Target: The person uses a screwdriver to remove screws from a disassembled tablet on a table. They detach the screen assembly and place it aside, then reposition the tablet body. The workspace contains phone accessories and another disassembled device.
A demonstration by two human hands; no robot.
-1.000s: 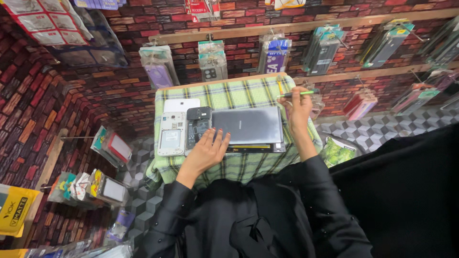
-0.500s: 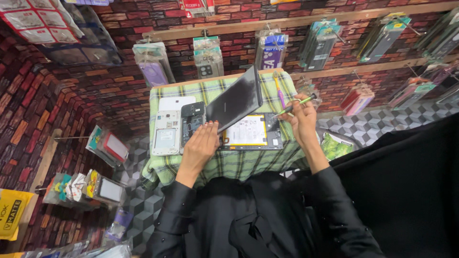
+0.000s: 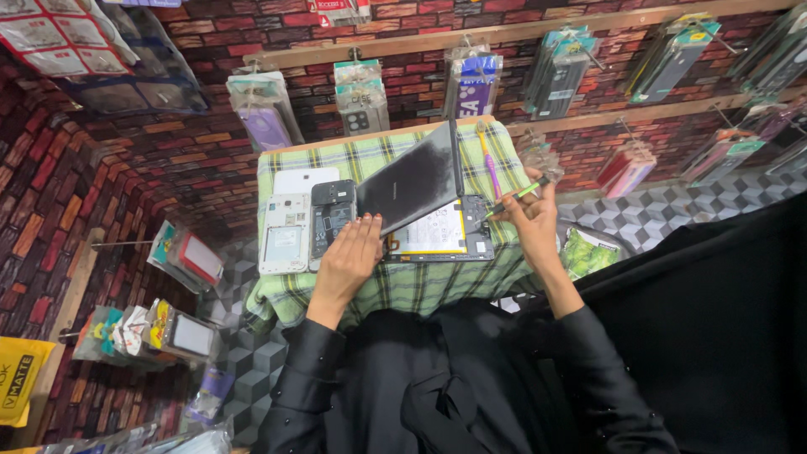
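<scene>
While my left hand [image 3: 349, 256] lies flat with its fingers spread beside the opened tablet, its fingertips touch the low edge of the big dark grey flat screen panel [image 3: 414, 178], which is tipped up like an open book cover. Its long side runs slanting from near my left hand up to the far edge of the table [image 3: 395, 290] with the green checked cloth. Under it lies the flat tablet body with the white and yellow battery [image 3: 437, 237]. My right hand [image 3: 531, 217] is on the other side and pinches a thin green stick tool [image 3: 514, 197], whose tip points at the right edge of the body. My left hand is nearer the panel.

The panel hides the far part of the body. I cannot tell what the tool tip touches. Two small opened phones [image 3: 307, 227] lie just left of my left hand.
</scene>
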